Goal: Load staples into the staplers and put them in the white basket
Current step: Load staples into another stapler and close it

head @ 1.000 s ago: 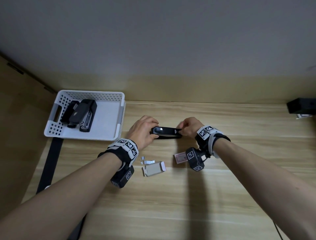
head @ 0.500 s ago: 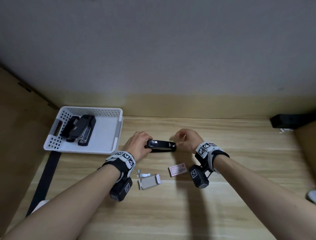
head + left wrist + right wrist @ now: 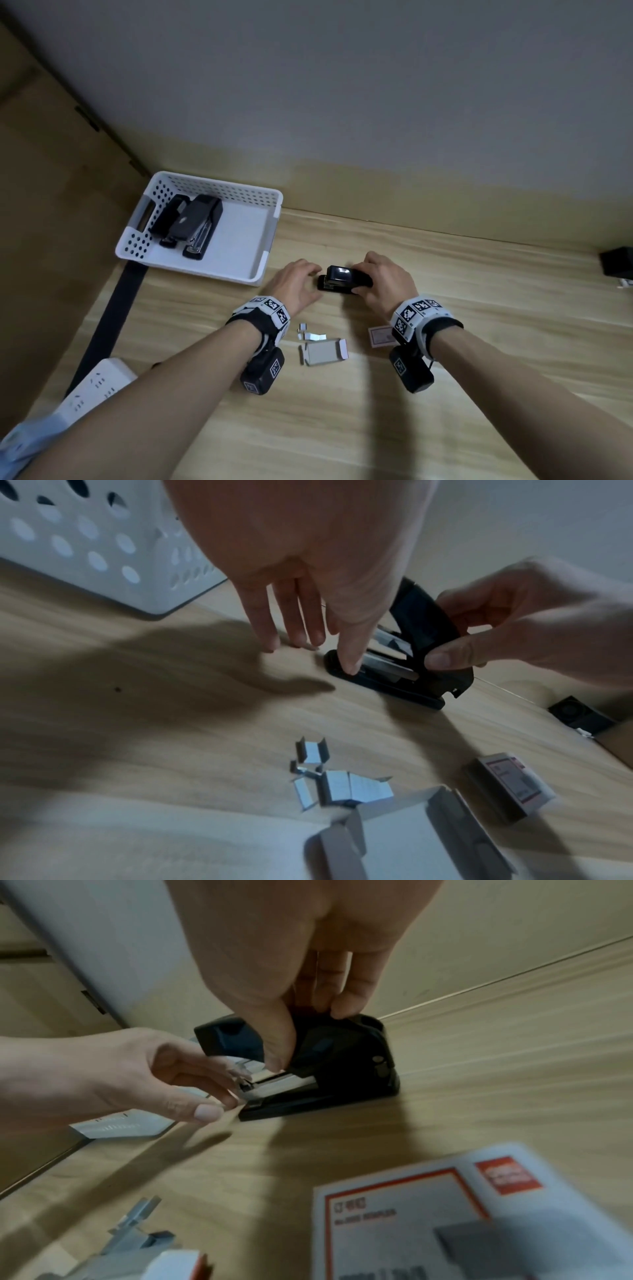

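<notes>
Right hand [image 3: 383, 284] grip pinching black stapler [image 3: 344, 279], left hand [image 3: 294, 286] fingers straight

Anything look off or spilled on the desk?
Yes: loose staples, broken into short strips, lie scattered on the table beside the opened staple box. The black stapler under both hands is hinged open, as loading needs.

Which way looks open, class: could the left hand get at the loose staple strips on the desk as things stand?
Probably yes. The left hand has straight fingers touching only the stapler, and holds nothing. The staple strips lie bare on the desk beside that wrist, uncovered; the open box sits just behind them.
</notes>
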A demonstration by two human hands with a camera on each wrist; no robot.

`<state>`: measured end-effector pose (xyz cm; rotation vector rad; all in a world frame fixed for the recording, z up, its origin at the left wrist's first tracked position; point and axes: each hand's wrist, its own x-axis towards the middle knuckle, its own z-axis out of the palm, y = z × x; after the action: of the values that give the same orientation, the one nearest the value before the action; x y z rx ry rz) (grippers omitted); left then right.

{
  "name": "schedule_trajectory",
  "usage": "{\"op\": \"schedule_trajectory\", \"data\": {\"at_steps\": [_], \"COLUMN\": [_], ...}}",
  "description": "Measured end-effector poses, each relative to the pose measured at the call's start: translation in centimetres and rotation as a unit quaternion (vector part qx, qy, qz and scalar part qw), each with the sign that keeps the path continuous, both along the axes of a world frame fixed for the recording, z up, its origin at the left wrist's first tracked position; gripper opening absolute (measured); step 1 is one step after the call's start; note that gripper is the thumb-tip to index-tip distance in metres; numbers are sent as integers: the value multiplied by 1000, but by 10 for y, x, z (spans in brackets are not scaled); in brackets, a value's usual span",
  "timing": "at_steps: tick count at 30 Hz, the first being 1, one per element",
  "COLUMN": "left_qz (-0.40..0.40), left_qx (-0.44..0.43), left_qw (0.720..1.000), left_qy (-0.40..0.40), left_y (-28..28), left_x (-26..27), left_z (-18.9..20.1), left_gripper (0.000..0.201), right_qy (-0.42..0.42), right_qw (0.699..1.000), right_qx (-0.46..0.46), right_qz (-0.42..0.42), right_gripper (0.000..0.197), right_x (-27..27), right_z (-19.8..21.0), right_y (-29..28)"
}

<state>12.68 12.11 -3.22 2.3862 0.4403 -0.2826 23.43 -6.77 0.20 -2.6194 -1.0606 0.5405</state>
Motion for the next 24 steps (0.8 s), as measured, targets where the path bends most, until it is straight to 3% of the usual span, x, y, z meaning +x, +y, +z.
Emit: {"op": "schedule_trajectory", "data": {"at_steps": [11,15,24], "left_qz": [-43,-90,-113], "left_qx": [7,62,150], "left_qw": [998,993,981], "left_qy": [-38,-48,-53], "left_y": [-4,-5,-6], "left_x": [13,17,22], "left_z": [3,5,17], "left_gripper": [15,20,22], "right_qy": [24,8,-1], "right_qw": [1000,1000,998], "right_qx": [4,-21,-61], "right_qz": [9,17,-35], "right_gripper": [40,40,41], "right_x": [6,7,36], "right_z": [5,9,14], "right_y": [-4,-8,-52]}}
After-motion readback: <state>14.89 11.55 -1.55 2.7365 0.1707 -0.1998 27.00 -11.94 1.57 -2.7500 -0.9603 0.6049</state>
